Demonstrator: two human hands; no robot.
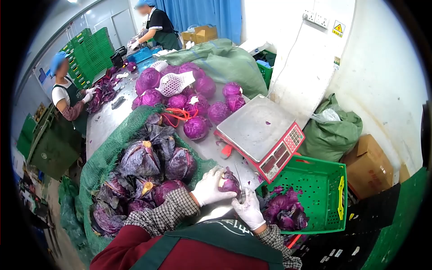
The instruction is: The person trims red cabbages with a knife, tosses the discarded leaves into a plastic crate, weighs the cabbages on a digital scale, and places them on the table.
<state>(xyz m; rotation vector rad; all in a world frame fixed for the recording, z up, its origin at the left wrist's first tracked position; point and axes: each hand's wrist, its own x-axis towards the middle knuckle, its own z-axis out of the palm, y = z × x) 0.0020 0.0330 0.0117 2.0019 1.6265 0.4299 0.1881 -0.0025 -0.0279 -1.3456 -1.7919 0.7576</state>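
My left hand (210, 188), in a white glove, is closed around a small red cabbage (231, 183) above the metal table's front edge. In my gloved right hand (249, 209) is a knife (239, 176), its thin blade pointing up beside the cabbage. My fingers partly hide both the cabbage and the knife's handle. Left of my hands, a green mesh sack (112, 148) lies opened, full of untrimmed red cabbages (138, 159) with dark outer leaves. To the right, torn purple leaves (284, 209) lie in a green crate (321, 180).
A red scale (261, 130) stands on the table beyond my hands. Behind the sack are piled trimmed cabbages (198, 108), some in white foam nets (176, 83). One co-worker (69, 94) stands at the left, another (159, 27) at the far end. A green bag (333, 128) stands right.
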